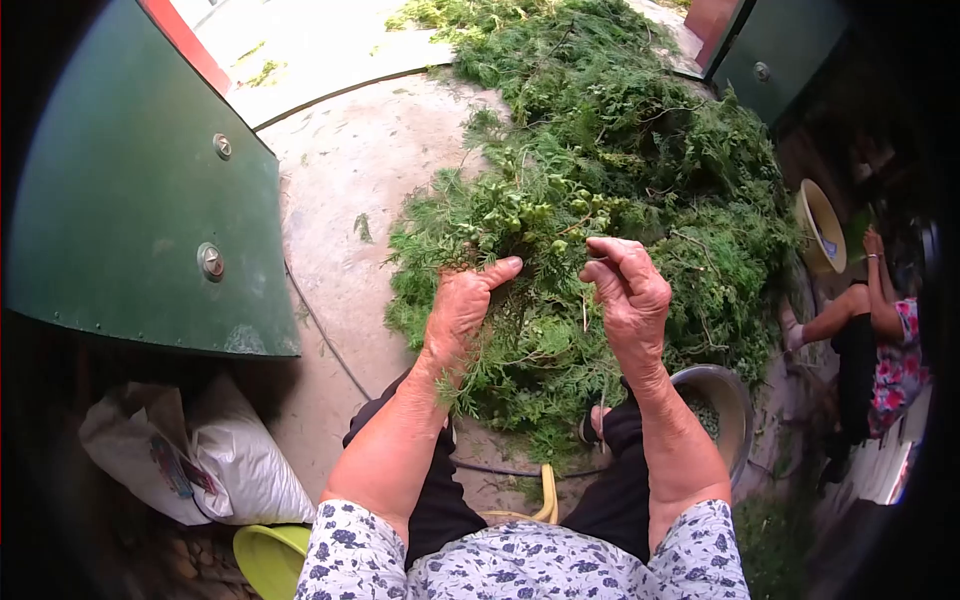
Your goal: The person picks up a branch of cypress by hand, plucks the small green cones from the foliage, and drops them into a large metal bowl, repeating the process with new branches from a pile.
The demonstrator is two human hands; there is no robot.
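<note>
My left hand [465,305] is closed around a leafy evergreen branch [520,215], its thumb stretched out to the right. Clusters of small pale-green cones [560,210] sit on the sprays just beyond my hands. To the right, my right hand [630,290] is held up beside the cones, its thumb and forefinger bent together in a pinch. Whatever may be between those fingertips is too small to name. A big pile of cut evergreen branches [640,130] spreads out in front of me. By my right knee stands a grey basin [742,405] with small green cones in it.
A green metal door [150,200] stands at the left, another door [785,60] at the far right. White sacks [240,450] and a lime-green basin [270,560] are at lower left. On the right a person [885,340] sits near a yellow basin [820,225]. A cable [320,325] crosses the floor.
</note>
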